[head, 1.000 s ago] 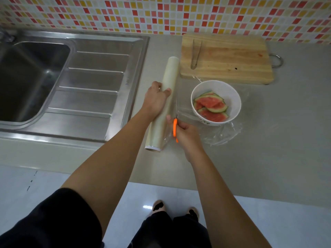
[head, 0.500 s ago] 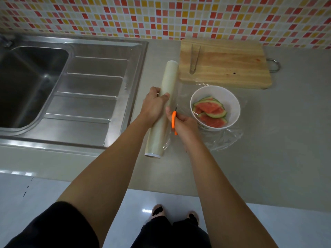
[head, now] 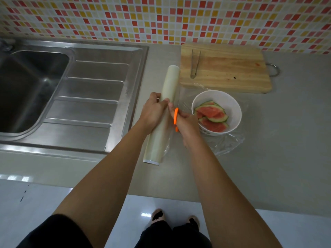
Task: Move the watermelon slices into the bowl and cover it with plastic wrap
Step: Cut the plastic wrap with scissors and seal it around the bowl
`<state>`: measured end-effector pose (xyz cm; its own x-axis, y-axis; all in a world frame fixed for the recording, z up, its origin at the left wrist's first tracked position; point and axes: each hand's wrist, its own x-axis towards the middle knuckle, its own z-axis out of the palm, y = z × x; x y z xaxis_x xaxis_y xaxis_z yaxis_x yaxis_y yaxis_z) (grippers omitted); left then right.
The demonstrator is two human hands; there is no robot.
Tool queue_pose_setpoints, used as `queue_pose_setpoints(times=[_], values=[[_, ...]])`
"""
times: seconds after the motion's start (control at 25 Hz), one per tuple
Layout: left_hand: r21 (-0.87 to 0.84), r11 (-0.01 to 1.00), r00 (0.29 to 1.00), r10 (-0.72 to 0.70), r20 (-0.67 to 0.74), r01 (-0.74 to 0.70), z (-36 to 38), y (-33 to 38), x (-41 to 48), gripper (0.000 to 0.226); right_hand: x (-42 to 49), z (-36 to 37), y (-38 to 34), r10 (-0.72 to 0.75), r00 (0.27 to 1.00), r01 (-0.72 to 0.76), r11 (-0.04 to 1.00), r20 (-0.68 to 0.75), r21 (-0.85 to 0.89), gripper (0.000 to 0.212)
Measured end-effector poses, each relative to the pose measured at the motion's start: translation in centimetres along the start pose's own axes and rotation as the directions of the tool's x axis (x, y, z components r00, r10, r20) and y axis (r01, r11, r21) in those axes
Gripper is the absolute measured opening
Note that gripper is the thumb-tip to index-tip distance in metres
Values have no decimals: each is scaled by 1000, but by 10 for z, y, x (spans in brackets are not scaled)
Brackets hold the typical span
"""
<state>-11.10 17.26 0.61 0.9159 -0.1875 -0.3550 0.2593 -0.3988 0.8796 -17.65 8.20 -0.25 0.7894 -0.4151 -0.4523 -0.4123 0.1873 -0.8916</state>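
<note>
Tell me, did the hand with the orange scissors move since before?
Yes. The right hand with the orange scissors slid forward along the plastic wrap roll, away from its near end, toward the cutting board.

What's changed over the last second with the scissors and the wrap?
The right hand has run the orange scissors away from the counter's front edge, along the roll, cutting the film. The left hand still grips the roll. Bowl, watermelon slices, board and tongs unmoved.

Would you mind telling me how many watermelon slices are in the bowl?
3 show, stacked in the white bowl: one at the back, one in the middle, one at the front. More may lie hidden beneath them.
</note>
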Motion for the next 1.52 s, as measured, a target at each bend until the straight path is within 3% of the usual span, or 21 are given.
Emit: queue_pose_setpoints(times=[0.16,0.28,0.56,1.0,1.16,1.28,1.52], values=[[-22,1000,1000,0,13,1,-3,-1,-2,39,7,5,-4,-4,1000,4,999,-10,40,30],[-32,999,1000,10,18,-9,-5,-4,-3,38,10,7,-7,12,999,-10,998,-35,54,22],[-89,996,998,11,64,-6,-11,-15,-9,46,16,10,-8,16,997,-14,999,-70,34,32],[-201,980,991,32,128,-6,-20,-28,-18,31,24,15,-21,27,990,-34,998,-138,-49,41],[-239,971,988,46,150,-9,-25,-30,-20,28,27,17,-27,29,985,-39,998,-172,-51,53],[-245,969,984,61,166,-19,-28,-30,-23,26,30,17,-29,-17,987,8,999,-161,-52,51],[-260,965,979,62,192,-10,-34,-28,-29,21,33,18,-38,16,984,-34,995,-177,-96,47]])
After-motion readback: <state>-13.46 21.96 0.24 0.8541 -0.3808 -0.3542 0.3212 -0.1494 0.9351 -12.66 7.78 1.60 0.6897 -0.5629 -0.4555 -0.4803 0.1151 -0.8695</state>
